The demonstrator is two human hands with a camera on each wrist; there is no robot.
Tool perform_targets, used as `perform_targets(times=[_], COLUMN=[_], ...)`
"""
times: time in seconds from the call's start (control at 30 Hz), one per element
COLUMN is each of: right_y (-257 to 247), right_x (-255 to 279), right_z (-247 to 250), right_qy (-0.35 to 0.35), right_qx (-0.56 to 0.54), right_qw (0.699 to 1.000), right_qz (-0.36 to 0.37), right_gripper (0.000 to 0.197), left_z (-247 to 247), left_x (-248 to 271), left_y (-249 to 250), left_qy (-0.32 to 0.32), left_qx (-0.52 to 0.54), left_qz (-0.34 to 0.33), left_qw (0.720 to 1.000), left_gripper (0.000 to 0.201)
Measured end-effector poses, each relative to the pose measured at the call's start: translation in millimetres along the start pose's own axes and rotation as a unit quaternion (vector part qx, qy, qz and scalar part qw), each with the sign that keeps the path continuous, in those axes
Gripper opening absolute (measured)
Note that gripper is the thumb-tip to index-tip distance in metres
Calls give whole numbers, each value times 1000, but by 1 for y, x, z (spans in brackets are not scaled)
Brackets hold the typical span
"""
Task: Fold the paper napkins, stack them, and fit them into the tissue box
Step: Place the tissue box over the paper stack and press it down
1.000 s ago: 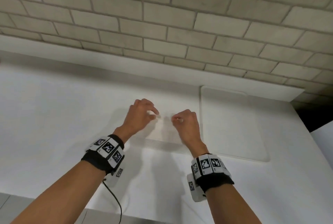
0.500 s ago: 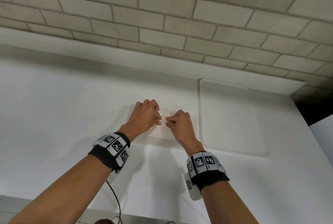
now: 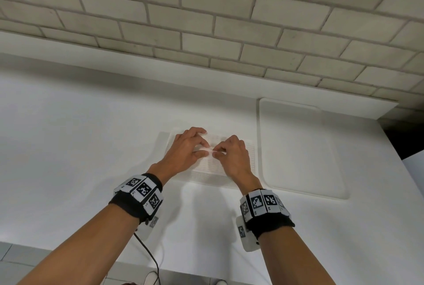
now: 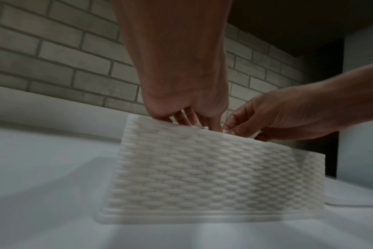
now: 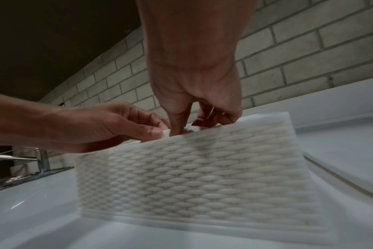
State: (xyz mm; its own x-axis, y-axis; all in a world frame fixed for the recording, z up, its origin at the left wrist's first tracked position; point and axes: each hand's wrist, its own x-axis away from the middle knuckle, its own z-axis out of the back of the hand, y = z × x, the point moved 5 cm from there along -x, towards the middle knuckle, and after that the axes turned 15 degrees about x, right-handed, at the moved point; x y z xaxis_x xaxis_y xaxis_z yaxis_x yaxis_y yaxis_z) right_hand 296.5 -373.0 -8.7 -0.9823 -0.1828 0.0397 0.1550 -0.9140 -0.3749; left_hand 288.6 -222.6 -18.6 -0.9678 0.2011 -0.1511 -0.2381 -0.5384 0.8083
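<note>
Since the earlier frame I have brought both hands together over the tissue box (image 3: pixel 213 165) on the tabletop (image 3: pixel 68 147). Left hand (image 3: pixel 183 151) and right hand (image 3: pixel 234 154) pinch a napkin (image 5: pixel 166 132) at the top opening, evidently to thread it.

Both arms reach forward, side by side, with bare forearms. Each wrist wears a black band with black-and-white square tags. The left hand (image 3: pixel 185 151) has its palm down and its fingers bent, with the thumb and first finger pressed together at the tips. The right hand (image 3: pixel 234 156) is just beside it, fingers curled, its thumb and first finger pinching too. The fingertips (image 5: pixel 153 133) of the two hands almost touch in the middle.
</note>
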Motion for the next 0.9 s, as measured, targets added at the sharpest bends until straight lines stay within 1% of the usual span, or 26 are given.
perform_targets(times=[0.03,0.1,0.17,0.27,0.37,0.43,0.47,0.5,0.53,0.57,0.6,0.63,0.67,0.7,0.73,0.77,0.8,0.83,0.9], right_y=[1,6,9,10,8,8,10,16,24,37,50,62,72,78,81,81,81,81,78], right_x=[0,2,6,9,10,11,13,14,17,21,25,28,29,31,33,34,34,33,32], right_z=[-1,-4,-4,-1,-1,3,9,16,27,34,38,36,31,23,16,12,11,10,11], right_qy=[3,13,18,23,12,5,16,50,103,150,171,160,118,65,20,-5,-14,-13,-7], right_qx=[-17,-96,-157,-193,-194,-214,-237,-253,-252,-236,-224,-222,-240,-275,-314,-347,-367,-376,-388], right_qw=[1000,995,987,981,981,977,971,966,962,958,953,948,940,925,906,890,881,876,870], right_qz=[-6,-23,-22,-16,-9,-5,-5,-14,-33,-69,-111,-161,-210,-253,-281,-294,-298,-300,-303], right_gripper=[11,5,4,7,13,11,10,11,12,15,21,29,39,49,56,60,61,62,62], left_z=[1,1,1,0,0,1,4,10,19,29,40,49,53,54,51,46,41,38,37], left_x=[-1,-1,0,4,3,2,3,4,6,9,13,18,25,31,37,40,42,42,39], left_y=[-1,-1,2,1,-1,3,2,2,2,0,-2,-8,-15,-23,-30,-34,-37,-39,-43], left_qy=[8,26,36,35,32,26,27,42,71,109,148,181,203,207,199,182,166,159,165], left_qx=[21,60,100,137,170,171,173,174,174,168,163,165,185,221,263,301,331,347,358], left_qz=[9,18,22,30,36,37,41,39,36,39,61,109,174,241,296,338,363,377,386], left_qw=[1000,998,994,990,984,984,984,983,982,979,974,963,946,922,896,873,855,844,834], left_gripper=[16,13,10,9,11,9,11,15,19,24,29,35,43,50,56,60,63,64,67])
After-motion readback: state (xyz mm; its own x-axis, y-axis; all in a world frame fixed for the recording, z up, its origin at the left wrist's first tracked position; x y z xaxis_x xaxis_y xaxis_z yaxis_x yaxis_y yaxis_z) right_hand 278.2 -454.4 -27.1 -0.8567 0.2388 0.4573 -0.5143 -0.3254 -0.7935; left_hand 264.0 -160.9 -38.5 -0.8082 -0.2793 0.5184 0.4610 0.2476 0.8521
